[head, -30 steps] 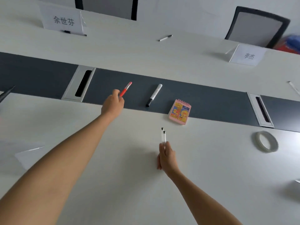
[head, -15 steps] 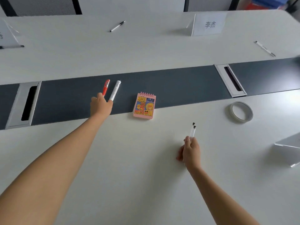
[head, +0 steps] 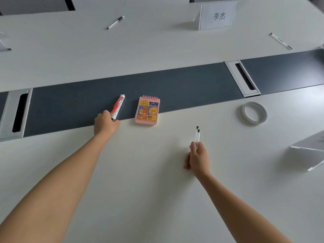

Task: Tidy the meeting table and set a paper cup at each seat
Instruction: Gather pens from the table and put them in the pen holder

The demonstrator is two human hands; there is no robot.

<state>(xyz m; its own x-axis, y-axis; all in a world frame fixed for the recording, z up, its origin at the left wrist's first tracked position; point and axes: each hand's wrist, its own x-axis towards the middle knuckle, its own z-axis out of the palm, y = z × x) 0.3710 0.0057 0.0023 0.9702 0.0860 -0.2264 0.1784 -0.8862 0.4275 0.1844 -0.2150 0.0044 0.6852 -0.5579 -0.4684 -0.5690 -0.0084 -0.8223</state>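
The left hand, arm stretched out, grips a red marker and a white marker. The right hand clasps two clear pens upright; the name card reads 李杰

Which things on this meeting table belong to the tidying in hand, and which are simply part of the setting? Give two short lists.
Part of the tidying:
- red pen and white marker in the left hand
- two clear pens in the right hand
- pink notepad
- tape roll
- loose pen

Setting:
- name card
- cable slot
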